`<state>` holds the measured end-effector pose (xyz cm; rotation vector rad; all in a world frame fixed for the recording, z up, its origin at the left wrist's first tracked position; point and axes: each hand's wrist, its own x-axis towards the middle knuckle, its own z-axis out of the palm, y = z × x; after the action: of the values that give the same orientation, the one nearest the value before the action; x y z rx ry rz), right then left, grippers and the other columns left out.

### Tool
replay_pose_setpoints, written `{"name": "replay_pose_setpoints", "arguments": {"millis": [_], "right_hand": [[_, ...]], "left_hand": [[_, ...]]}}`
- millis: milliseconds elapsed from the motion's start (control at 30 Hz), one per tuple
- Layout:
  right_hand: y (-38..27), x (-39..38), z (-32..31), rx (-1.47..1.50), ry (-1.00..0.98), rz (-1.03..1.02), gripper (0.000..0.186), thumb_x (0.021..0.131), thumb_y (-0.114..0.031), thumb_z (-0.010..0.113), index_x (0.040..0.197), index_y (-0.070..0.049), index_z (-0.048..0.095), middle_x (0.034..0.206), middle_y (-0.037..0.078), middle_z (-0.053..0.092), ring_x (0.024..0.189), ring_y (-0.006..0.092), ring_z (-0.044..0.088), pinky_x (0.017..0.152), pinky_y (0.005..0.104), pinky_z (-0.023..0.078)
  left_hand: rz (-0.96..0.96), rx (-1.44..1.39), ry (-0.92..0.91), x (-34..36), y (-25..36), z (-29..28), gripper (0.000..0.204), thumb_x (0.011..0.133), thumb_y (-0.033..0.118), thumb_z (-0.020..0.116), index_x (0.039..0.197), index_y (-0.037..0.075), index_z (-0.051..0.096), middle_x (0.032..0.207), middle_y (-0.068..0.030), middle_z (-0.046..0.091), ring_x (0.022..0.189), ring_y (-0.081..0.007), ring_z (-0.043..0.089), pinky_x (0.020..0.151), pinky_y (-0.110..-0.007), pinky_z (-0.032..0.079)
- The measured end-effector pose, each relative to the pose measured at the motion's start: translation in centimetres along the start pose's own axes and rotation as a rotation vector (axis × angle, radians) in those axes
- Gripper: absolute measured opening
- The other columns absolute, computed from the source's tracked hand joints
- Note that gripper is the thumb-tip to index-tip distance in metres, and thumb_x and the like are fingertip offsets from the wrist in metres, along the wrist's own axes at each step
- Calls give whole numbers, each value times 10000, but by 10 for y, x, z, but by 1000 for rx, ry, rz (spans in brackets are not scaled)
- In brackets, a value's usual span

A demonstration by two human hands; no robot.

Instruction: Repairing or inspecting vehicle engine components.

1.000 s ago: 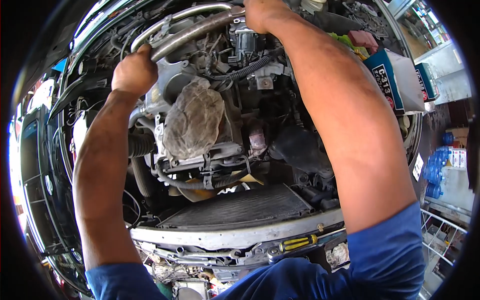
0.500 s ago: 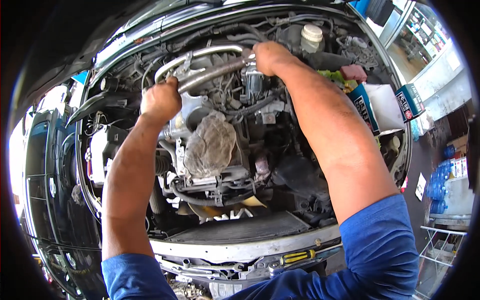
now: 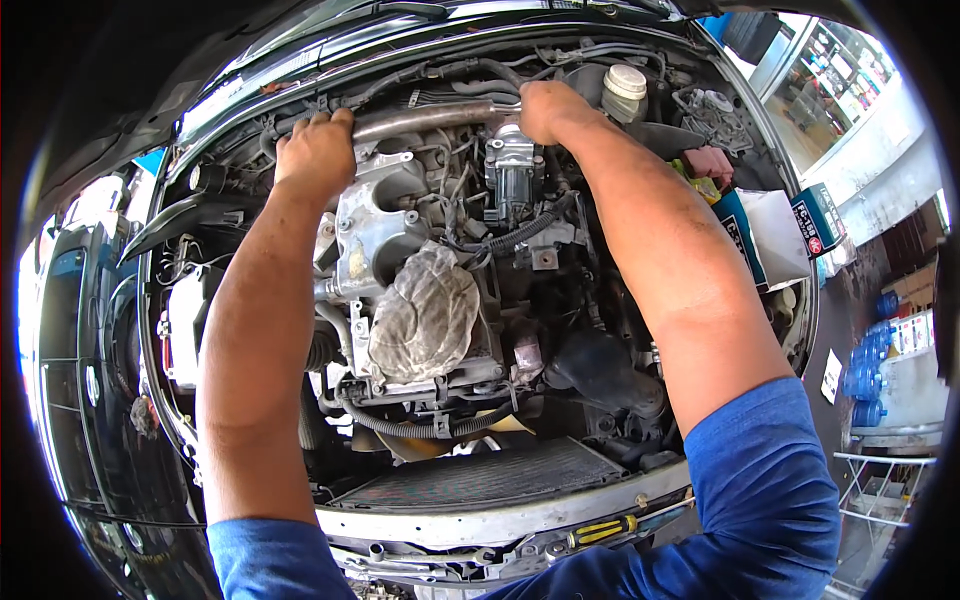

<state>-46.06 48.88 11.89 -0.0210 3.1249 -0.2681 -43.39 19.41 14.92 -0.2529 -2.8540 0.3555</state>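
Over engine bay, two hands, left hand, right hand, one metal pipe

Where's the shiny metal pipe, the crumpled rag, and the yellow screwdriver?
metal pipe (image 3: pixel 430 118), head view, bare middle between the hands.
crumpled rag (image 3: pixel 425 315), head view, centre of the cloth.
yellow screwdriver (image 3: pixel 603 530), head view, on its handle.

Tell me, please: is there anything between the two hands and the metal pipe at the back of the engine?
Nothing visible. The left hand and the right hand both already grip the metal pipe, one at each end.
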Motion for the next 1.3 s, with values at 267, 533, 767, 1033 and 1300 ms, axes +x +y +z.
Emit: {"name": "replay_pose_setpoints", "arguments": {"millis": [267,533,767,1033,1300], "right_hand": [[1,-9,-6,-65,-19,-43,344,859,-62,641,1192,-35,724,1236,210,695,1169,368,667,987,423,543],[-1,-9,-4,-54,-4,-133,394,894,-66,607,1284,-74,663,1272,190,680,1200,364,643,997,445,532],[0,-10,7,-12,27,-40,338,892,-58,610,1214,-55,712,1276,192,682,1203,357,650,1001,449,543],[-2,-8,3,-133,-5,-166,313,860,-98,640,1160,-56,718,1237,185,697,1164,365,663,980,444,540],[-12,-24,-11,-64,-23,-53,274,882,-86,687,1135,7,742,1222,239,694,1148,357,680,951,451,567]], "left_hand": [[106,-2,-341,-52,33,-44,369,906,240,586,1216,42,608,1090,-257,713,1049,-410,696,915,-515,547],[72,-36,-438,-51,32,-28,328,893,180,533,1174,54,647,1145,-226,714,1106,-391,683,933,-507,542],[-77,-120,-129,-59,29,17,280,922,172,492,1157,119,635,1017,-230,738,979,-416,720,877,-522,550],[-75,-87,-93,-49,22,34,291,933,198,475,1189,152,607,1055,-258,720,998,-449,700,887,-541,550],[-43,-56,-123,-41,17,39,294,911,185,508,1191,141,589,1033,-255,720,995,-444,695,892,-533,545]]}}
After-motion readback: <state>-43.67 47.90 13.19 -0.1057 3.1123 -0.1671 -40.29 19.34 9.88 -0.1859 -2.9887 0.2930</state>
